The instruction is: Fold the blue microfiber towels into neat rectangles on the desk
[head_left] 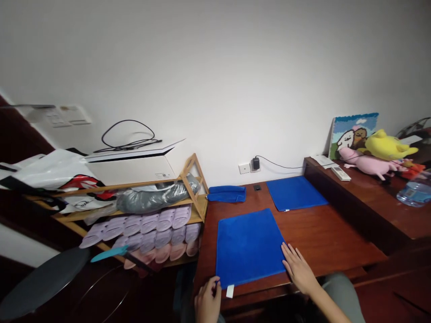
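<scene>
A flat, square blue cloth point(249, 246) lies spread on the brown wooden table, with a white tag point(230, 291) sticking out at its front edge. My left hand point(208, 299) is at the cloth's near left corner, fingers curled, thumb and index finger closed together on that corner. Flat and with fingers stretched out, my right hand point(298, 268) rests at the cloth's right edge, its fingertips touching it. Behind lie a second flat blue cloth point(296, 193) and, at the back left, a folded blue cloth point(226, 194).
Left of the table point(323, 233) stands a wooden rack point(198, 197) with lilac and pink slippers point(148, 224) and a white box point(134, 170). A raised shelf on the right holds plush toys point(367, 163), a remote point(340, 173) and a water bottle point(414, 194). A charger point(256, 163) is plugged in the wall.
</scene>
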{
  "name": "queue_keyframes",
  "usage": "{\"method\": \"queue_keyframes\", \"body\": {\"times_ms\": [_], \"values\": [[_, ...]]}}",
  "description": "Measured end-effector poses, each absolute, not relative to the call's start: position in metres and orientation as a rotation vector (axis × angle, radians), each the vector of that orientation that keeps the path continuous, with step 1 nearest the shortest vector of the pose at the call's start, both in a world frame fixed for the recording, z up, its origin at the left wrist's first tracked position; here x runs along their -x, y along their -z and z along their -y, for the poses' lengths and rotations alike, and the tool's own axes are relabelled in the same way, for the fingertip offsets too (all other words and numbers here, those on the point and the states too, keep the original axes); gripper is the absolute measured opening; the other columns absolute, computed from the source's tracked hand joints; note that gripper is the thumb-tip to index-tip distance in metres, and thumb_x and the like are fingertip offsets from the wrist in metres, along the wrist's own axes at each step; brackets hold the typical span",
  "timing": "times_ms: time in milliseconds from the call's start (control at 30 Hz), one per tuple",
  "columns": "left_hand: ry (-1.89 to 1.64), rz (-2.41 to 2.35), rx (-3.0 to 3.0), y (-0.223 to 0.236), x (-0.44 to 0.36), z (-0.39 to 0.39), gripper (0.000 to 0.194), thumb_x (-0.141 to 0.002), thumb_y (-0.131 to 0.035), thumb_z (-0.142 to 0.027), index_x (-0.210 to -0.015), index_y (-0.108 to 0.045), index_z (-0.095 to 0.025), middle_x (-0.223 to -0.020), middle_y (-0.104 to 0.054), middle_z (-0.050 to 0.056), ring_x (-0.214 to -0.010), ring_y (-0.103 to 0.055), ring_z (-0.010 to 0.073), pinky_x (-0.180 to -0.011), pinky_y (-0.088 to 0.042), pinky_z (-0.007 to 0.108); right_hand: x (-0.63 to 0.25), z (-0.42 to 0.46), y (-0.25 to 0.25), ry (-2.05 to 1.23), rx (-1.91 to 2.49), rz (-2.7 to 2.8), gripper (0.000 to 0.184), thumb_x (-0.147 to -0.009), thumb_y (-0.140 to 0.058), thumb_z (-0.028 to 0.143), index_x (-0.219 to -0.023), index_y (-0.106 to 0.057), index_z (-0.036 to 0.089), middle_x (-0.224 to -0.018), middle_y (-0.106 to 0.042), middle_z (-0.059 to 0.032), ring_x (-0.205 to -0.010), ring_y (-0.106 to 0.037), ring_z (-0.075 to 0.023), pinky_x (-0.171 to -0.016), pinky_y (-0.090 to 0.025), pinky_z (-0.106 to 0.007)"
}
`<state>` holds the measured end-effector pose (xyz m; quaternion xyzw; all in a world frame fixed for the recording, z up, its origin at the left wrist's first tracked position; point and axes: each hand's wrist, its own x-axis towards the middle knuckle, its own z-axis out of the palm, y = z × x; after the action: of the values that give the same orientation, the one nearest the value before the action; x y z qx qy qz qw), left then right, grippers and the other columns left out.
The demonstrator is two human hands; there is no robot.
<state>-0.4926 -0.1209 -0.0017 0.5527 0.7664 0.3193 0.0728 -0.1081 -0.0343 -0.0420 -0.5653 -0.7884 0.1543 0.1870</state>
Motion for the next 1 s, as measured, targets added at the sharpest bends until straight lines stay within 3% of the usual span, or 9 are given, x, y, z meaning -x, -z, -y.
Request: {"method": "queue_keyframes", "body": {"times_ms": [167,300,367,467,633,833,1000], "values": [[-0.826,-2.348,-1.729,0.003,0.49,0.131,0.03,-0.087,-0.052,-0.037,-0.096,-0.081,-0.032,-0.088,-0.081,0.003,-0.088,-0.075,0.0264,-0.078,-0.053,0.035,0.102,0.056,0.046,-0.472,1.61,2.21,0.061,-0.106,-0.032,0.053,-0.164,-0.03,0.036,-0.168,-0.031,0.0038,-0.157,-0.026,-0.0256,-0.13,-0.024,-0.054],[-0.751,-2.357,-1.773,0.004,0.495,0.135,0.031,-0.087,-0.052,-0.037,-0.097,-0.081,-0.033,-0.095,-0.082,0.003,-0.093,-0.074,0.0282,-0.08,-0.052,0.037,0.103,0.05,0.038,-0.507,1.67,2.188,0.058,-0.104,-0.032,0.056,-0.16,-0.037,0.042,-0.164,-0.038,0.0072,-0.156,-0.027,-0.0248,-0.132,-0.021,-0.052],[-0.72,-2.361,-1.785,0.003,0.497,0.134,0.032,-0.088,-0.051,-0.039,-0.099,-0.081,-0.034,-0.099,-0.082,0.004,-0.095,-0.073,0.0288,-0.079,-0.052,0.037,0.108,0.025,0.023,-0.487,1.666,2.158,0.06,-0.106,-0.027,0.055,-0.161,-0.038,0.036,-0.164,-0.04,0.0038,-0.157,-0.029,-0.0243,-0.132,-0.02,-0.052],[-0.78,-2.396,-1.8,0.0,0.496,0.127,0.036,-0.091,-0.05,-0.045,-0.1,-0.082,-0.032,-0.105,-0.08,0.006,-0.096,-0.072,0.0297,-0.08,-0.053,0.039,0.124,-0.033,-0.004,-0.433,1.65,2.113,0.064,-0.107,-0.019,0.048,-0.165,-0.032,0.023,-0.169,-0.033,-0.0033,-0.159,-0.023,-0.0237,-0.131,-0.017,-0.05],[-0.979,-2.19,-2.027,-0.019,0.468,0.077,0.036,-0.098,-0.047,-0.041,-0.101,-0.08,-0.029,-0.11,-0.078,0.009,-0.105,-0.071,0.0286,-0.09,-0.055,0.041,0.156,-0.121,-0.018,-0.491,1.762,2.2,0.065,-0.107,-0.024,0.045,-0.166,-0.027,0.017,-0.172,-0.025,-0.0085,-0.161,-0.015,-0.0233,-0.131,-0.009,-0.045],[-0.893,-1.741,-2.433,-0.039,0.379,-0.039,0.042,-0.104,-0.037,-0.024,-0.128,-0.072,-0.027,-0.133,-0.073,0.006,-0.127,-0.065,0.0235,-0.111,-0.052,0.044,0.162,-0.138,0.012,-0.464,1.871,2.266,0.07,-0.106,-0.013,0.049,-0.167,-0.016,0.015,-0.175,-0.015,-0.0056,-0.162,-0.008,-0.0195,-0.131,-0.002,-0.042],[-0.507,-1.673,-2.502,-0.007,0.306,-0.112,0.053,-0.109,-0.028,-0.036,-0.154,-0.051,-0.021,-0.16,-0.051,0.009,-0.152,-0.042,0.0245,-0.126,-0.034,0.05,0.158,-0.139,0.02,-0.432,1.874,2.323,0.068,-0.105,-0.014,0.042,-0.167,-0.017,0.015,-0.175,-0.013,-0.0032,-0.162,-0.006,-0.0203,-0.13,-0.003,-0.044]]}}
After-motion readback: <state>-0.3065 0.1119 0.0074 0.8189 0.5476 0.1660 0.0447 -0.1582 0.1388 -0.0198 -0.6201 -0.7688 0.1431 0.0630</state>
